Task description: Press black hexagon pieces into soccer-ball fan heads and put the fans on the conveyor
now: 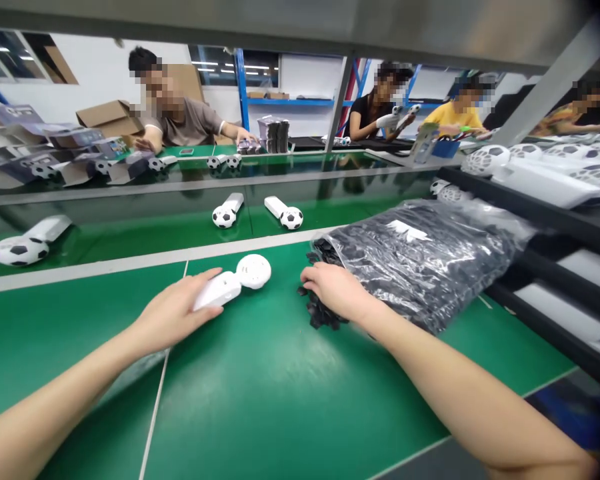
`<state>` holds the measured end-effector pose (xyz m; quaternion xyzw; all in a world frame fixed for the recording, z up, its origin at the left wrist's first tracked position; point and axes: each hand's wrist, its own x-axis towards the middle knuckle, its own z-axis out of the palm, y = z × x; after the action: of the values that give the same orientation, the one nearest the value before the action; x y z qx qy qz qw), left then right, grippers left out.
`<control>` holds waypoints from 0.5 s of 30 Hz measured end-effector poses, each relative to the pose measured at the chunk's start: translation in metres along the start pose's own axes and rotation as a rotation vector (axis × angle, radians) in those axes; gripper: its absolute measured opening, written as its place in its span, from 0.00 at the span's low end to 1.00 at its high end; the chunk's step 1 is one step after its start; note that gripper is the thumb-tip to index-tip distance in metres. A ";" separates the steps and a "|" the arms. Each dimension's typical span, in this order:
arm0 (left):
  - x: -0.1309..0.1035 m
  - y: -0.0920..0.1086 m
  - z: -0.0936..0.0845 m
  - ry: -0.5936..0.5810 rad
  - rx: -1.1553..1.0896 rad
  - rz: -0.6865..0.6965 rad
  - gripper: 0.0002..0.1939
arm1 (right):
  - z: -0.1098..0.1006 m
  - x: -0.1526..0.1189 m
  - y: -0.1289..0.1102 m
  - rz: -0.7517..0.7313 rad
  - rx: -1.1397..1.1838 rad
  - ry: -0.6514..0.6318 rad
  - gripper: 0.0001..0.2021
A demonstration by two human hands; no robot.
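Note:
My left hand (180, 310) is closed around the handle of a white plastic device (220, 291), which has a round white head turned upward. It is held low over the green work surface (260, 387). My right hand (337, 287) reaches to a pile of small black pieces (324, 315) at the mouth of a clear plastic bag (425, 260). Its fingers are curled together among the pieces; what lies between the fingertips is hidden. The bag is full of the same black pieces and lies flat on its side.
Soccer-ball-headed white devices (225, 215) lie on the green conveyor (180, 247) beyond the bench. A black rack (545, 207) with more of them stands at right. Several co-workers (180, 120) sit opposite, near open boxes (107, 120). A metal beam (300, 30) crosses overhead.

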<state>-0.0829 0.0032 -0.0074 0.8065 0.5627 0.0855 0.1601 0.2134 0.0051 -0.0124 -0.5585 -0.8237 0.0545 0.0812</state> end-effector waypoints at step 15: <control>0.035 0.068 0.023 -0.017 0.023 0.129 0.35 | 0.001 0.001 -0.001 -0.100 0.351 0.151 0.04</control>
<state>-0.0035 0.0113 -0.0062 0.8436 0.5090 0.0824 0.1499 0.2120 0.0058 -0.0128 -0.4969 -0.8197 0.1510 0.2416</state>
